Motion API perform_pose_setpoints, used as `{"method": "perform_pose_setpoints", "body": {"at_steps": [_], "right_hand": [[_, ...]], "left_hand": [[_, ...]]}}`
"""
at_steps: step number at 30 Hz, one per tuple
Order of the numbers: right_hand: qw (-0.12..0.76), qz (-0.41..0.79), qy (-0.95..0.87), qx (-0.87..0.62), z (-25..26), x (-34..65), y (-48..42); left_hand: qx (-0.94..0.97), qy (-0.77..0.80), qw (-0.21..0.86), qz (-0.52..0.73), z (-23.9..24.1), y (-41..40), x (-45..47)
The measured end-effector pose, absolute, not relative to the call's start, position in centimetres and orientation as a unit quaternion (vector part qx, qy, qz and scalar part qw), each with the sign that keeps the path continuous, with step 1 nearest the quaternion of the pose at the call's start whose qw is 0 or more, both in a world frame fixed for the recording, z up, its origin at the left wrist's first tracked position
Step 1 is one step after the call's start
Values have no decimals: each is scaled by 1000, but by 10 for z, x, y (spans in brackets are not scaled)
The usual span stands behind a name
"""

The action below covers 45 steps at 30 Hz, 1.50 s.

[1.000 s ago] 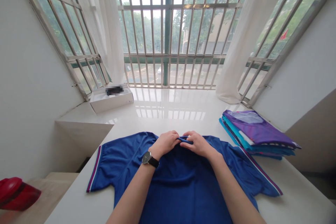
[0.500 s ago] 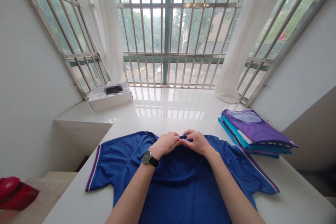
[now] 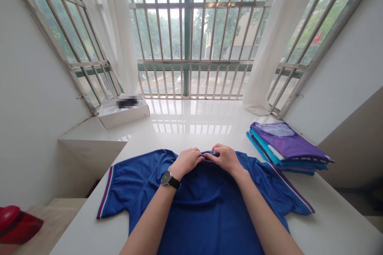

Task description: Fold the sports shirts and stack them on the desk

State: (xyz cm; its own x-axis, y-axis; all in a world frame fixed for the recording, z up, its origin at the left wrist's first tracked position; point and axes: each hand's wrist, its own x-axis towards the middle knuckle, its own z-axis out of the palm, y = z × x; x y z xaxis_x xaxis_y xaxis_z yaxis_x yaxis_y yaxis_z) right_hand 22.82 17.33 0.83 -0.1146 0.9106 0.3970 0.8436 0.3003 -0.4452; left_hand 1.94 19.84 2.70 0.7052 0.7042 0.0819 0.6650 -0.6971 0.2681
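"Two hands are on the blue shirt, then?"

"Yes, both at its collar. The left hand has its fingertips closed over the band, and the right hand pinches it just beside, thumb below and fingers curled over the top."

"How wide are those grips?"

"Barely open; only thin fabric sits between thumb and fingers. A little of the collar shows in the gap between the hands."

"And where does the shirt lie?"

"Spread across the near part of the white counter, collar towards the far edge, its striped sleeves out towards the left and right edges. Its lower part runs out of view."

"Anything else up there?"

"A stack of folded clothes, purple on top, at the right edge, near the right sleeve. A white box stands by the far left corner, near a curtain."

"And on the wrist?"

"A dark-strapped watch, on the left."
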Motion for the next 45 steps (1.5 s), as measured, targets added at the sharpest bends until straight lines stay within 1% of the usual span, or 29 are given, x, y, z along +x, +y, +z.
{"method": "perform_pose_setpoints", "body": {"at_steps": [5, 10, 14, 18, 20, 23, 32, 38, 42, 45], "right_hand": [[357, 128, -732, -565, 7, 230, 176], [421, 247, -668, -562, 8, 235, 179], [401, 352, -651, -540, 10, 239, 180], [368, 399, -666, -512, 14, 241, 178], [355, 407, -670, -509, 17, 240, 176], [353, 396, -676, -512, 20, 238, 173], [355, 373, -684, -517, 15, 234, 175], [387, 389, -667, -504, 6, 237, 180], [381, 420, -655, -499, 6, 240, 179], [366, 400, -674, -501, 6, 241, 179]], "left_hand": [[919, 350, 138, 115, 24, 201, 17], [904, 340, 207, 157, 29, 201, 17], [880, 333, 283, 185, 32, 198, 18], [845, 310, 383, 208, 27, 199, 18], [832, 308, 414, 203, 24, 200, 17], [840, 317, 401, 184, 23, 202, 14], [896, 335, 284, 69, 34, 198, 8], [897, 364, 239, 72, 29, 199, 15], [898, 373, 223, 66, 26, 203, 10], [902, 369, 217, 60, 23, 205, 7]]}}
